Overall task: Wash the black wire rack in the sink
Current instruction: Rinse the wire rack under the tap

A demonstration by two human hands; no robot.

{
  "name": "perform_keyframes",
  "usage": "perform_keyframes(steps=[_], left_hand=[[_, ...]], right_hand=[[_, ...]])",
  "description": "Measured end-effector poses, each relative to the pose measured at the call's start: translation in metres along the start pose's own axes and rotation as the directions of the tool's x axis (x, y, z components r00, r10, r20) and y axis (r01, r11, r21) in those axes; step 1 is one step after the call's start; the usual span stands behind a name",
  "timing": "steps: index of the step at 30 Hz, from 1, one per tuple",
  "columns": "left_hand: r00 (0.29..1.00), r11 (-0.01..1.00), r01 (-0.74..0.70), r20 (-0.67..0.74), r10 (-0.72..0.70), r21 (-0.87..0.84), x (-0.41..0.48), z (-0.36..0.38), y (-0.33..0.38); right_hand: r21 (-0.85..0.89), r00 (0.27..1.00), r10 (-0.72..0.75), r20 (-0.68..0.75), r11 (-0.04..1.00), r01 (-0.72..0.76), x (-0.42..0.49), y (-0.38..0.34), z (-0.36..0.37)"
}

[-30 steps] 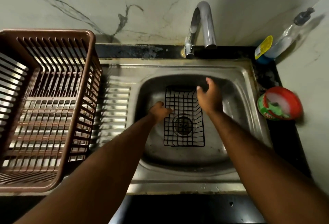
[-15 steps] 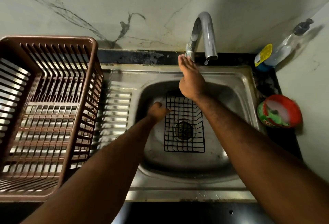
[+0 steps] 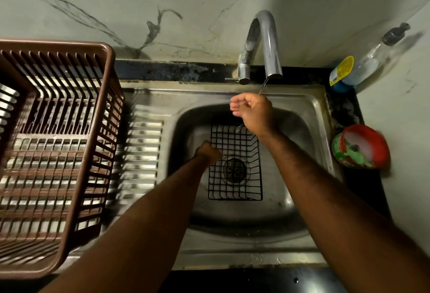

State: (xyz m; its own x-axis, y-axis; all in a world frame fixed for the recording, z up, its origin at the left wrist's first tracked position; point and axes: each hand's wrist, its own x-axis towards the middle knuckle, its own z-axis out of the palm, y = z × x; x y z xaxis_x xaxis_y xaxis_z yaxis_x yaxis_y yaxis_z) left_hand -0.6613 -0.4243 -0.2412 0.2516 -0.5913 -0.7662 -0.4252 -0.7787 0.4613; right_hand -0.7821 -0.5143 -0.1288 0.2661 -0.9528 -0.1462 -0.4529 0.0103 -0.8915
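The rack (image 3: 235, 140) lies flat over the drain (image 3: 233, 170) in the sink (image 3: 322, 116), its left edge still gripped by the left hand (image 3: 208, 153). The right hand (image 3: 254, 112) has left the tap (image 3: 267, 41) lever and hangs loosely curled, empty, under a thin stream (image 3: 263, 87) that now runs.
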Motion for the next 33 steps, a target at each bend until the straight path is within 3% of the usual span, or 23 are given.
perform_keyframes(steps=[2, 4, 7, 10, 15, 20, 25, 28, 30, 33], left_hand=[[0.999, 1.000, -0.002, -0.044, 0.001, -0.005, 0.003, 0.002, -0.001], [0.997, 0.996, 0.005, -0.078, -0.011, -0.084, 0.007, 0.006, -0.006], [0.994, 0.981, -0.011, -0.107, -0.009, -0.193, 0.003, 0.011, -0.010], [0.994, 0.974, -0.017, -0.113, -0.009, -0.227, -0.005, 0.008, -0.005], [0.993, 0.979, -0.067, -0.110, 0.046, -0.195, -0.019, -0.008, 0.002], [0.996, 0.911, -0.088, -0.065, 0.067, -0.402, -0.035, -0.024, 0.004], [0.997, 0.878, -0.045, 0.033, 0.068, -0.477, -0.064, -0.036, 0.005], [0.988, 0.801, 0.018, 0.136, 0.079, -0.598, -0.086, -0.046, 0.002], [0.984, 0.762, 0.012, 0.145, 0.108, -0.648, -0.103, -0.055, 0.004], [0.982, 0.739, -0.070, 0.085, 0.170, -0.670, -0.126, -0.067, 0.009]], right_hand=[[0.205, 0.971, 0.223, 0.083, 0.950, -0.236, -0.004, 0.002, 0.004], [0.364, 0.930, 0.348, 0.121, 0.856, -0.368, -0.008, 0.003, 0.006], [0.506, 0.875, 0.465, 0.137, 0.726, -0.465, -0.011, 0.006, 0.005], [0.527, 0.862, 0.490, 0.133, 0.702, -0.480, -0.012, 0.009, 0.004], [0.417, 0.866, 0.496, 0.063, 0.775, -0.475, -0.009, 0.014, 0.002], [0.209, 0.869, 0.488, 0.078, 0.844, -0.493, -0.007, 0.024, 0.000], [0.026, 0.929, 0.351, 0.119, 0.934, -0.356, -0.018, 0.006, -0.002], [-0.178, 0.981, 0.187, -0.059, 0.965, -0.195, -0.023, -0.005, -0.008], [-0.299, 0.974, 0.048, -0.221, 0.947, -0.115, -0.027, -0.011, -0.016], [-0.222, 0.950, 0.056, -0.306, 0.967, -0.129, -0.032, -0.020, -0.024]])
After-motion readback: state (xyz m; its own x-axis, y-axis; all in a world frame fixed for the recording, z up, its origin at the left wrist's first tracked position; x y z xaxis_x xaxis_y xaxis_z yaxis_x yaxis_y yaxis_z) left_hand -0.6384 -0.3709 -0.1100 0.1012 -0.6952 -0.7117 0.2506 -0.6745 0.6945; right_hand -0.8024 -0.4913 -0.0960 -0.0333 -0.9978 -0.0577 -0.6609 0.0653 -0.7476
